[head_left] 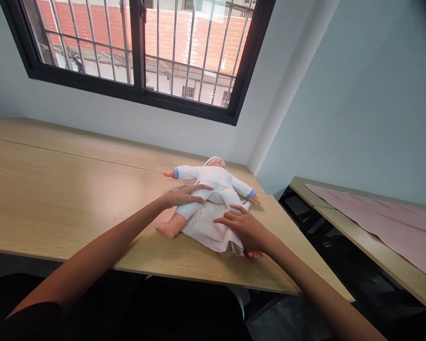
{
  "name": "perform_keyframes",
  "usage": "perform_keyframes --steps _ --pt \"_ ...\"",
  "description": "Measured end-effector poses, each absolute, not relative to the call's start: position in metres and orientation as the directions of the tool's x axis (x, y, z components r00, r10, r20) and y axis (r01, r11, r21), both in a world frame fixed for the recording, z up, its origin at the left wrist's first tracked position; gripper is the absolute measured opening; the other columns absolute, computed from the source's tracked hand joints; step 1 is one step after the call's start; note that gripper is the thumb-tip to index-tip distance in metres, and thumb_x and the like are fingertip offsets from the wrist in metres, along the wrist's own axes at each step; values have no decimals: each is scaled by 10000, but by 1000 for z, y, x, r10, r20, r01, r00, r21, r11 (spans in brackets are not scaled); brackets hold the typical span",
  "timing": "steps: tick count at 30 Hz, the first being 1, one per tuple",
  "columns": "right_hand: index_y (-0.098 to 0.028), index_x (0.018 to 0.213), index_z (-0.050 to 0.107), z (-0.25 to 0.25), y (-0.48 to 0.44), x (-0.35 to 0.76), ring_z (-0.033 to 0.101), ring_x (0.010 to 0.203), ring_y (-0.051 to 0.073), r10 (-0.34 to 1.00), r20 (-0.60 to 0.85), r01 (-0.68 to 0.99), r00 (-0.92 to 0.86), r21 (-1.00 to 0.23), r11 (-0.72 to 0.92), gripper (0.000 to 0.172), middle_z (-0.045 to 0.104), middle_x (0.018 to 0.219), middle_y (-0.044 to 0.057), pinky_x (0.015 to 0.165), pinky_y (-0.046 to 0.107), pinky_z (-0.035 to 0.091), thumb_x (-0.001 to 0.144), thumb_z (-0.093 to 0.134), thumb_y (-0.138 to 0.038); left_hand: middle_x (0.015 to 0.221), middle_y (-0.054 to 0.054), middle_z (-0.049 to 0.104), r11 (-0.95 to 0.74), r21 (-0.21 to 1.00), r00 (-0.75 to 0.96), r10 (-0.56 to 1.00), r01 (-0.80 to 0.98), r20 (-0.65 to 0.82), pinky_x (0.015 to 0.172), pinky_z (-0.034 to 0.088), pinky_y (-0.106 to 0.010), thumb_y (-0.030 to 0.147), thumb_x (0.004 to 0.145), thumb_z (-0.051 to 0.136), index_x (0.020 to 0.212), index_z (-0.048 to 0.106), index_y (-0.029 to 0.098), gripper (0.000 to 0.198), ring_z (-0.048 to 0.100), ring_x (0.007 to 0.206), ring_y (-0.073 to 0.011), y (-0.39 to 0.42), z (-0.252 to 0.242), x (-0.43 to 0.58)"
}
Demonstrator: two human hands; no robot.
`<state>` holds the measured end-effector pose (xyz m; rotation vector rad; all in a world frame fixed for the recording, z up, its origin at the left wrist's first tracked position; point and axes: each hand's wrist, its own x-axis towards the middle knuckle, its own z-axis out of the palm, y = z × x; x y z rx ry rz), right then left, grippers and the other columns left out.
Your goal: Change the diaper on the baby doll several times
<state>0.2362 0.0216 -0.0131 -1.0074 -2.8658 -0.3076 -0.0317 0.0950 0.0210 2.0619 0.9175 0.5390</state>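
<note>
Inside a white gown (213,179), a baby doll (216,163)

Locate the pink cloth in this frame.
In the head view, the pink cloth lies spread on a separate wooden table at far right, beside the pale wall, across a dark gap from the table holding the baby doll.

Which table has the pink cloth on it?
The table along the right-hand wall, with the pink cloth spread over it; the wooden table under the window carries the baby doll instead.
</note>
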Motion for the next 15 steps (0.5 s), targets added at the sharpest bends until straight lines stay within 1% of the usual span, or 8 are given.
perform_keyframes --steps 2,4,6,9,12,15 --pt "-236 1179 642 -13 25 230 614 924 199 615 159 635 -772 209 743 380 627 928 49 1084 435 366 823 585 -117 1486 8 471 -424 805 652 755 415 62 1094 376 -440 553 812 607 1450 473 388 673 411 1352 -336 97 23 -30" --pt "-240 1107 680 -14 30 226 598 871 176 616 192 645 -764 198 738 309 620 889 45 1027 393 392 867 544 -100 1476 -3 486 -447 790 662 747 420 70 1083 387 -457 565 813 599 1463 454 387 690 421 1344 -341 102 24 -28" --pt "-250 1093 692 -15 33 225 581 837 159 606 227 642 -762 136 755 311 616 874 35 1007 373 389 863 557 -91 1463 -11 503 -475 767 674 735 432 76 1057 413 -453 551 803 605 1468 448 381 704 454 1315 -337 109 24 -26" --pt "-250 1068 704 -15 36 229 562 795 150 596 266 624 -757 26 781 305 604 836 22 982 367 386 829 590 -100 1433 -9 534 -502 749 685 723 432 89 1010 455 -401 514 809 594 1471 450 367 693 513 1258 -303 119 23 -23" --pt "-206 982 713 -14 37 235 542 744 146 604 284 612 -745 -71 788 258 589 786 24 905 336 413 814 556 -90 1414 -8 555 -518 755 691 712 402 120 960 493 -356 500 836 567 1476 450 345 669 561 1205 -270 122 20 -23" --pt "-174 900 706 -13 38 238 519 706 152 632 304 622 -713 -143 770 250 583 761 37 802 301 435 813 494 -75 1425 -24 551 -543 747 704 695 383 145 927 513 -329 499 850 563 1469 466 311 654 584 1179 -253 118 15 -27"
